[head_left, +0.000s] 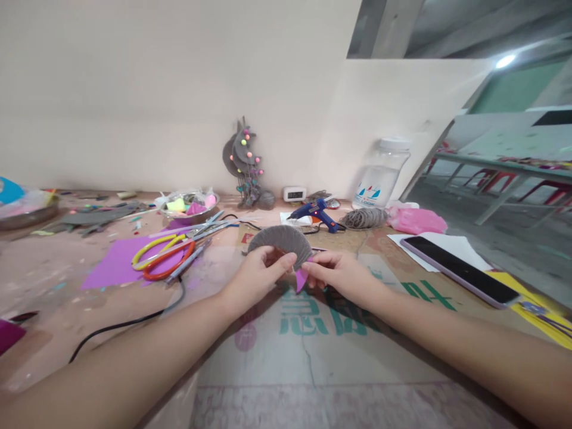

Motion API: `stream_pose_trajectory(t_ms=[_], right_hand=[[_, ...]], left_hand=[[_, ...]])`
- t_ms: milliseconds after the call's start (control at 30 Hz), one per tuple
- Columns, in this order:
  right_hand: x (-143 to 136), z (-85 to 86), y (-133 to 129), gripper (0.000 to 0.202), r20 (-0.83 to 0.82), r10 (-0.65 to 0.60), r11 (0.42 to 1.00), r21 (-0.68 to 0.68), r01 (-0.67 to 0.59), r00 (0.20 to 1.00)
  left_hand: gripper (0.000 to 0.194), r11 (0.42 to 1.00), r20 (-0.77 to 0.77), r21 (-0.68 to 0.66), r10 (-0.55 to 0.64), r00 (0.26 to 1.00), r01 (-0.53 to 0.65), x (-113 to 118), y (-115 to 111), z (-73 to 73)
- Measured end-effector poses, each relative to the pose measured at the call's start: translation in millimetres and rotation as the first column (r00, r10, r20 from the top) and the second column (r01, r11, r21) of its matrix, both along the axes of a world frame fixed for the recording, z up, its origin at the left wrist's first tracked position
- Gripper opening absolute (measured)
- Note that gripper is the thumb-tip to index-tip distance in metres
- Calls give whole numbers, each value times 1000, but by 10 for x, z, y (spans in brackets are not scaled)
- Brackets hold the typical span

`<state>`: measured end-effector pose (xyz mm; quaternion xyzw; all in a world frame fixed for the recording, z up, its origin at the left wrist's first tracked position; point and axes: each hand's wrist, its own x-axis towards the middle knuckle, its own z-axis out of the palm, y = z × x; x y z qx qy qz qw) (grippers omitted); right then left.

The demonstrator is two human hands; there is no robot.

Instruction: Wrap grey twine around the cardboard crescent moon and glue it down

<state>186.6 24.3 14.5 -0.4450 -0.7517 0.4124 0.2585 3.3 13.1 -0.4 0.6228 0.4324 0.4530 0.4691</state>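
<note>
A crescent wrapped in grey yarn [282,239] is held up above the table, its curved back toward the wall. My left hand [263,271] pinches its lower left part between thumb and fingers. At the crescent's right end, a small purple piece [301,279] with a pointed tip hangs down; whether it is paper or felt I cannot tell. My right hand [328,271] has its fingers closed on this piece, close against the yarn. Behind the crescent lies a blue hot glue gun [316,213], its nozzle pointing left.
Scissors with yellow and red handles [165,256] lie on purple sheets [114,262] at left, by a black cable [120,322]. Along the wall stand a bowl of scraps [187,217], a finished-looking grey moon ornament [243,161] and a clear bottle [382,173]. A phone [460,271] lies right.
</note>
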Motion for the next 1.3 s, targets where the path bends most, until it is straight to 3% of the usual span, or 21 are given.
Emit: stream_pose_trajectory(t_ms=[200, 333, 600, 733, 967, 1200, 1300], right_hand=[[-36, -2, -19, 37, 10, 36, 999, 20, -36, 999], [-28, -33, -15, 33, -86, 2, 1000, -10, -2, 996], [-26, -57, -25, 22, -201, -14, 999, -53, 3, 980], [-27, -42, -33, 23, -169, -51, 998, -49, 43, 984], [3, -60, -6, 29, -109, -1, 999, 37, 5, 994], [-1, -88, 7, 17, -139, -67, 997, 33, 73, 988], [7, -83, 13, 25, -91, -64, 996, 61, 69, 994]], left_hand=[[32, 990, -102, 37, 139, 985, -136, -18, 9, 14], [32, 974, -155, 64, 226, 962, -219, -26, 13, 27], [31, 976, -120, 19, 219, 968, -218, -15, 13, 41], [32, 975, -122, 44, 221, 968, -217, -25, 28, 4], [31, 970, -133, 51, 242, 961, -237, -8, 17, 34], [29, 970, -132, 33, 243, 961, -241, -9, 38, 8], [33, 971, -108, 52, 239, 965, -234, -10, 29, -1]])
